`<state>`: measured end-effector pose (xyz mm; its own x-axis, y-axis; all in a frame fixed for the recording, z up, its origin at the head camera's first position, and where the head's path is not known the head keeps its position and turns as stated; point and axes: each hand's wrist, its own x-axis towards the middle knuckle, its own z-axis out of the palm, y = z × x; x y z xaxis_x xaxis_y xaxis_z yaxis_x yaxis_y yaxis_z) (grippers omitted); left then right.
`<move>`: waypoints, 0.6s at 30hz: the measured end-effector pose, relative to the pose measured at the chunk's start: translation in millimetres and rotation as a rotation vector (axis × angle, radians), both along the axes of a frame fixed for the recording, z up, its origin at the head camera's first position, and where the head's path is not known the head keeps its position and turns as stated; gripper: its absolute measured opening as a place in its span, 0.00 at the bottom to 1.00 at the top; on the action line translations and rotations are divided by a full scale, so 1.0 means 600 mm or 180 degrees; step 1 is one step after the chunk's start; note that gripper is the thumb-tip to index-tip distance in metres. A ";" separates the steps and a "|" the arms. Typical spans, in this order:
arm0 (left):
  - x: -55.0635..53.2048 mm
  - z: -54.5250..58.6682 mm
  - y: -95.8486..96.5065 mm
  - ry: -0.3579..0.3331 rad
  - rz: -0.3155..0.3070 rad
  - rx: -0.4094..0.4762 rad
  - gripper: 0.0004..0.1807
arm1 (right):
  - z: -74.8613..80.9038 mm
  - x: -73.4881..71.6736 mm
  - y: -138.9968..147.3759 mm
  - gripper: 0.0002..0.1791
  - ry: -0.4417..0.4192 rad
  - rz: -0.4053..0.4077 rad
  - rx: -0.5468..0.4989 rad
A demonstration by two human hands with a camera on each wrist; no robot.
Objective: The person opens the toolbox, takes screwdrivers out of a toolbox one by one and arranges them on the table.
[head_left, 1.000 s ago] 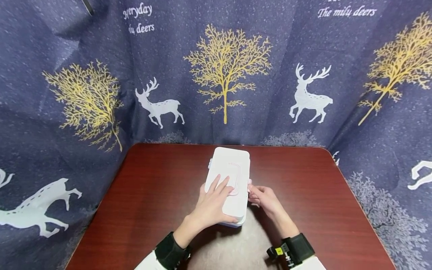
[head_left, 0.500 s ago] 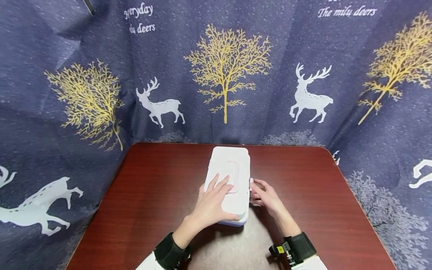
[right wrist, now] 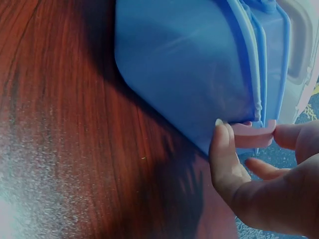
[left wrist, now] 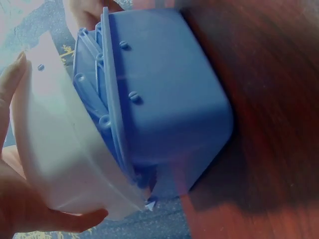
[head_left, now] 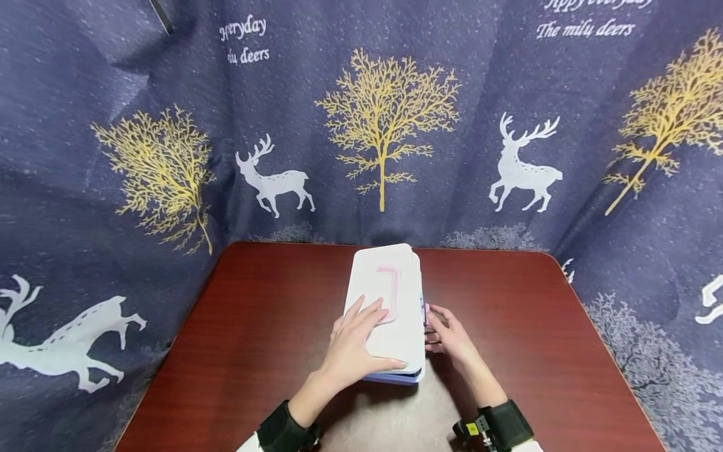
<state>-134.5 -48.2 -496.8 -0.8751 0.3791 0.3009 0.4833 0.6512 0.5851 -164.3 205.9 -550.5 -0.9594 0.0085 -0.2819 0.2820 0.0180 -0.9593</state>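
A blue plastic box (left wrist: 174, 74) stands on the table with its white lid (head_left: 368, 270) tilted up and a gap along the near end. In the left wrist view, blue linkage arms (left wrist: 91, 97) show in that gap. My left hand (head_left: 350, 348) lies spread over the lid's left side and holds it, thumb at the near end, fingers on top. At the box's right side my right hand (head_left: 452, 342) pinches a pink latch (right wrist: 253, 137) between thumb and index finger. A pink handle outline (head_left: 393, 295) marks the lid's top, partly under the left fingertips.
The reddish-brown wooden table (head_left: 497, 295) extends on both sides of the box. Behind it hangs a dark blue curtain (head_left: 429, 207) with trees and deer. Black bands with small cameras (head_left: 469, 429) sit on the wrists.
The lid has lifted and tilted, and a gap has appeared between it and the blue box. Both hands keep their places on the lid and latch, the right one shifting slightly right.
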 end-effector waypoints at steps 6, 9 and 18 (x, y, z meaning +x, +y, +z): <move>0.005 -0.008 0.001 0.0063 0.0086 0.0129 0.54 | -0.004 0.002 -0.005 0.28 0.0069 -0.0077 0.0106; 0.004 -0.009 0.003 0.0068 0.0059 0.0228 0.53 | -0.002 0.004 -0.006 0.28 0.0098 -0.0095 0.0146; 0.011 -0.007 0.009 0.0258 0.0116 0.0590 0.50 | 0.008 0.013 -0.012 0.25 0.0284 -0.0150 0.0488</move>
